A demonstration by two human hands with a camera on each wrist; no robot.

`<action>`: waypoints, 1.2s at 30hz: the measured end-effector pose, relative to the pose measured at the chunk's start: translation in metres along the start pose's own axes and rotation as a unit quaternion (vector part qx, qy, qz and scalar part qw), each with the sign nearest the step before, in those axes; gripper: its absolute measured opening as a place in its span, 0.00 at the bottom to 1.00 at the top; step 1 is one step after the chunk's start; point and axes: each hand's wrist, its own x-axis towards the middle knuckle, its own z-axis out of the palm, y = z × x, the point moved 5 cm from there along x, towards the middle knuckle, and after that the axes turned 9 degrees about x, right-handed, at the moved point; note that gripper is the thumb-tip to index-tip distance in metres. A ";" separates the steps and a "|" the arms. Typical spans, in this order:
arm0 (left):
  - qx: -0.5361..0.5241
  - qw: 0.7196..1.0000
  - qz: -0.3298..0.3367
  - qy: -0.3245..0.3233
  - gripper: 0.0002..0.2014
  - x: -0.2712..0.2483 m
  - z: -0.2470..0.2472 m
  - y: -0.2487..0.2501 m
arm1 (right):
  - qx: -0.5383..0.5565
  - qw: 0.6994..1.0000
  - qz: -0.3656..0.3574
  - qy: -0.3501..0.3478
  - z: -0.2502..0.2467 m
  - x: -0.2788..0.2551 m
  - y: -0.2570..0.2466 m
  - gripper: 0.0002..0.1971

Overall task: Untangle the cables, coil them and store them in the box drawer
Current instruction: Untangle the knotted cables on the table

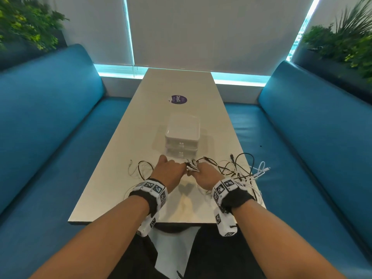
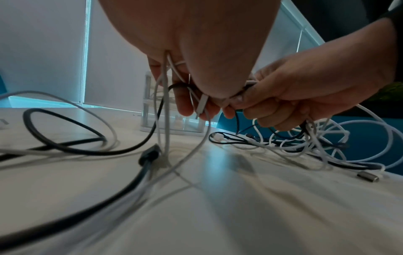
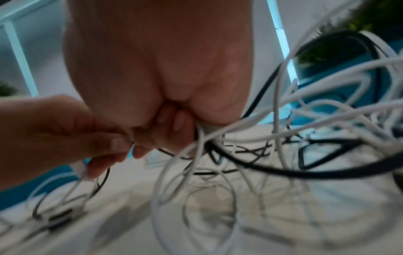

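A tangle of black and white cables (image 1: 237, 170) lies on the near part of the table, spilling over its right edge. Both hands meet in front of the white drawer box (image 1: 182, 137). My left hand (image 1: 171, 170) pinches several cable ends (image 2: 201, 105) that hang down from its fingers. My right hand (image 1: 203, 172) has its fingers curled round a bundle of black and white cables (image 2: 305, 131). More cable loops (image 1: 141, 168) lie left of the left hand. In the right wrist view white and black loops (image 3: 283, 138) hang blurred below the fist.
The white table (image 1: 177, 83) carries a purple round sticker (image 1: 177, 99) beyond the box. Blue benches (image 1: 50, 121) run along both sides. Potted plants (image 1: 342, 41) stand at the back corners. A metal plug (image 2: 368, 176) lies near the table's right edge.
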 end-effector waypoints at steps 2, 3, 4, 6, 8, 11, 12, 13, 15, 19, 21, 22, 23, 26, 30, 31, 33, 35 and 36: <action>0.009 1.000 0.002 -0.011 0.13 -0.001 0.006 -0.006 | -0.081 0.996 -0.010 0.026 -0.005 -0.002 0.001 0.10; 0.012 1.000 0.000 -0.023 0.14 -0.003 0.010 -0.011 | -0.109 0.993 -0.002 0.040 -0.009 -0.003 0.004 0.11; 0.011 0.999 -0.003 -0.031 0.14 -0.005 0.013 -0.016 | -0.129 0.990 0.013 0.052 -0.014 -0.005 0.009 0.12; 0.010 0.999 -0.008 -0.040 0.13 -0.009 0.017 -0.024 | -0.154 0.984 0.053 0.067 -0.021 -0.010 0.020 0.13; 0.007 0.999 -0.005 -0.045 0.13 -0.011 0.017 -0.026 | -0.148 0.983 0.070 0.078 -0.022 -0.013 0.024 0.14; 0.015 0.999 0.012 -0.043 0.12 -0.006 0.013 -0.014 | -0.087 0.990 0.037 0.102 -0.017 -0.012 0.010 0.13; 0.017 0.999 0.013 -0.038 0.12 -0.004 0.011 -0.009 | -0.065 0.993 0.015 0.096 -0.013 -0.010 0.003 0.12; 0.017 0.999 0.009 -0.029 0.11 -0.002 0.009 -0.006 | -0.052 0.995 -0.003 0.079 -0.008 -0.009 -0.005 0.13; 0.018 1.000 -0.006 -0.011 0.10 0.001 0.006 -0.002 | -0.039 0.998 -0.019 0.041 0.001 -0.011 -0.015 0.13; 0.025 1.000 -0.004 0.005 0.10 0.000 0.007 -0.004 | -0.052 0.998 -0.013 0.026 0.000 -0.010 -0.011 0.11; 0.035 0.999 -0.004 -0.016 0.11 -0.004 0.016 -0.012 | -0.085 0.996 -0.006 0.034 -0.005 -0.011 -0.001 0.10; 0.040 0.999 -0.005 -0.027 0.10 -0.005 0.020 -0.015 | -0.101 0.994 0.005 0.042 -0.008 -0.011 0.005 0.10; 0.047 0.998 -0.004 -0.034 0.08 -0.006 0.022 -0.016 | -0.118 0.992 0.018 0.048 -0.011 -0.012 0.009 0.11; 0.076 0.996 0.015 -0.044 0.08 -0.006 0.023 -0.009 | -0.161 0.984 0.038 0.070 -0.011 -0.015 0.015 0.11; 0.087 0.995 0.015 -0.048 0.08 -0.002 0.026 -0.002 | -0.119 0.986 0.034 0.109 -0.010 -0.015 0.005 0.11; 0.086 0.995 0.016 -0.052 0.09 -0.002 0.025 -0.001 | -0.099 0.989 0.013 0.106 -0.007 -0.013 0.001 0.11; 0.091 0.994 0.026 -0.056 0.11 0.000 0.021 0.002 | -0.072 0.994 -0.027 0.076 0.001 -0.012 -0.009 0.13; 0.101 0.993 0.034 -0.059 0.12 -0.001 0.015 0.006 | -0.084 0.995 -0.031 0.042 0.007 -0.010 -0.014 0.12; 0.102 0.993 0.034 -0.055 0.11 -0.002 0.014 0.007 | -0.089 0.995 -0.030 0.037 0.009 -0.009 -0.013 0.11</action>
